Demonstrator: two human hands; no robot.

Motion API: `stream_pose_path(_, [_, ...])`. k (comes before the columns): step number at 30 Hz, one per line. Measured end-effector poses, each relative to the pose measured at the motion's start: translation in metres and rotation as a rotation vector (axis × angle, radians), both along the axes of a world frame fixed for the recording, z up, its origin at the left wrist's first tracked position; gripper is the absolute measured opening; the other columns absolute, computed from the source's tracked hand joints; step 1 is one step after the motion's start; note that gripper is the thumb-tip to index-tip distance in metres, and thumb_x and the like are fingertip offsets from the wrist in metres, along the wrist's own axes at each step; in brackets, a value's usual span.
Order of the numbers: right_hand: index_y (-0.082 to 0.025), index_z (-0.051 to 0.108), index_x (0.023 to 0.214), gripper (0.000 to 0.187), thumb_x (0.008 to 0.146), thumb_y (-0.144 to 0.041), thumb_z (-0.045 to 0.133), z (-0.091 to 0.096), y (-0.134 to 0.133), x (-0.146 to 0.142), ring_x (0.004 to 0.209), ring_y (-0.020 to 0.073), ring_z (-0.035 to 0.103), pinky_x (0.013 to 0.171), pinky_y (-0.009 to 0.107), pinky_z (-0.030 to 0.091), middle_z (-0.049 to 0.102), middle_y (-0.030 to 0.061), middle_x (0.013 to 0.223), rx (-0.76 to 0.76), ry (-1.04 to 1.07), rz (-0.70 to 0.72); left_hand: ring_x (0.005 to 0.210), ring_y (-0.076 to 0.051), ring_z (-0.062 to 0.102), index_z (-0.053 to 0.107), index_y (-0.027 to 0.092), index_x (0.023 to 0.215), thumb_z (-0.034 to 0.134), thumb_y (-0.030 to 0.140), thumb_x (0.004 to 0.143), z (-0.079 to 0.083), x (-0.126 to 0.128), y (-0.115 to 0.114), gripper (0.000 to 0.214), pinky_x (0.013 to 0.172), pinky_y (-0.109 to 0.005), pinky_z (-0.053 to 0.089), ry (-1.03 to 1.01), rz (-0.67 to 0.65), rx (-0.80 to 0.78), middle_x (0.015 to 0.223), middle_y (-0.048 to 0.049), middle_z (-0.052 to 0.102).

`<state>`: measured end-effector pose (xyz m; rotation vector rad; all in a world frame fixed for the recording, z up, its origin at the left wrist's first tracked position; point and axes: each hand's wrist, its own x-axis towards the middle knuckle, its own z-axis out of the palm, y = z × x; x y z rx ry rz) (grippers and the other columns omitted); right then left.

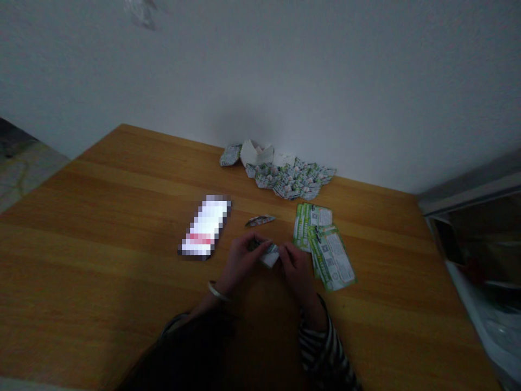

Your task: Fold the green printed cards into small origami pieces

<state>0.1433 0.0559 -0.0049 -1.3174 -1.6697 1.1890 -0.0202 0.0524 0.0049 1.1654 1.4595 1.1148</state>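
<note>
My left hand [241, 259] and my right hand [296, 268] meet over the wooden table [101, 228], both pinched on a small folded piece of paper [270, 254]. A metal bangle circles my left wrist. Just beyond the hands lies a small folded paper piece [260, 220] shaped like a boat. To the right of my right hand is a stack of green printed paper slips [325, 247]. A phone [205, 226] with a lit screen lies to the left of my left hand.
Against the white wall [285, 70] sits a pile of several folded paper pieces [285, 175]. A dark cabinet or appliance [476, 239] stands past the table's right edge. Floor shows beyond the left corner.
</note>
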Motion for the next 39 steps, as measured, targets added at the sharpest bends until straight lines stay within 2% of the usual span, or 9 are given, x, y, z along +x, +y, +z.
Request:
stream_pose_path(4, [-0.021,0.05,0.069,0.03,0.095,-0.034,0.045,0.0,-0.001,0.0,0.057,0.0126,0.045,0.054,0.024,0.03,0.048,-0.0037,0.061,-0.005,-0.01,-0.019,0.071,-0.016,0.065,0.069,0.017,0.078,0.071,0.035,0.079,-0.001,0.001,0.0,0.018,0.066,-0.026,0.052,-0.004,0.007,0.036,0.075,-0.0016,0.071])
stream_pose_path(9, [-0.021,0.051,0.068,0.029,0.093,-0.034,0.047,-0.002,-0.001,-0.001,0.056,0.0127,0.046,0.054,0.024,0.032,0.048,-0.0036,0.06,0.001,-0.015,-0.046,0.08,-0.018,0.068,0.072,0.018,0.1,0.071,0.03,0.077,-0.002,-0.001,0.002,0.026,0.07,-0.027,0.054,-0.009,-0.009,0.057,0.093,-0.0055,0.074])
stream_pose_path(14, [-0.02,0.055,0.071,0.028,0.093,-0.035,0.047,-0.002,0.001,-0.001,0.058,0.0126,0.048,0.054,0.023,0.034,0.051,-0.0031,0.063,-0.018,0.014,-0.023,0.069,-0.017,0.067,0.072,0.016,0.082,0.07,0.032,0.079,-0.004,-0.003,0.001,0.016,0.062,-0.025,0.052,0.023,0.0,0.007,0.075,-0.0037,0.073])
stream_pose_path(19, [-0.019,0.056,0.065,0.03,0.09,-0.037,0.053,-0.001,0.0,-0.005,0.057,0.0119,0.045,0.053,0.023,0.033,0.05,-0.0036,0.06,-0.019,0.013,-0.043,0.063,-0.016,0.066,0.07,0.015,0.076,0.069,0.029,0.078,-0.003,0.001,-0.001,0.014,0.058,-0.023,0.05,0.029,0.008,0.021,0.07,-0.0028,0.072])
stream_pose_path(23, [-0.019,0.054,0.063,0.031,0.089,-0.035,0.053,-0.001,-0.001,-0.005,0.055,0.0116,0.044,0.052,0.023,0.033,0.047,-0.0041,0.058,-0.012,0.025,-0.096,0.066,-0.017,0.066,0.072,0.015,0.078,0.068,0.03,0.079,0.001,-0.001,0.001,0.016,0.06,-0.025,0.05,0.041,-0.099,-0.001,0.073,-0.0039,0.073])
stream_pose_path(27, [-0.02,0.049,0.06,0.033,0.088,-0.037,0.054,-0.001,0.0,-0.002,0.054,0.0112,0.041,0.05,0.022,0.031,0.041,-0.0052,0.056,-0.019,0.026,-0.051,0.069,-0.018,0.066,0.073,0.015,0.077,0.067,0.031,0.079,0.004,-0.006,0.003,0.017,0.064,-0.027,0.05,0.117,-0.204,0.0,0.074,-0.0044,0.073])
stream_pose_path(33, [-0.018,0.06,0.073,0.025,0.087,-0.038,0.056,0.002,-0.006,-0.014,0.057,0.0123,0.048,0.053,0.023,0.034,0.054,-0.0029,0.063,0.033,-0.027,-0.067,0.067,-0.016,0.06,0.063,0.018,0.07,0.059,0.02,0.081,-0.001,0.003,-0.001,0.011,0.064,-0.027,0.046,0.242,-0.046,0.087,0.069,-0.0006,0.065])
stream_pose_path(37, [-0.016,0.061,0.066,0.031,0.087,-0.039,0.056,0.002,-0.015,-0.025,0.052,0.0121,0.047,0.051,0.024,0.032,0.055,-0.0022,0.056,0.083,-0.086,-0.228,0.067,-0.016,0.057,0.059,0.019,0.072,0.056,0.02,0.082,-0.002,0.011,-0.005,0.011,0.062,-0.026,0.043,0.247,0.07,0.104,0.07,-0.0002,0.062])
stream_pose_path(39, [-0.016,0.062,0.067,0.031,0.088,-0.039,0.056,0.001,-0.017,-0.028,0.052,0.0122,0.048,0.051,0.024,0.032,0.057,-0.0015,0.057,0.081,-0.099,-0.281,0.067,-0.016,0.057,0.059,0.019,0.072,0.055,0.02,0.083,-0.001,0.012,-0.005,0.012,0.062,-0.026,0.042,0.233,0.078,0.094,0.07,-0.0003,0.061])
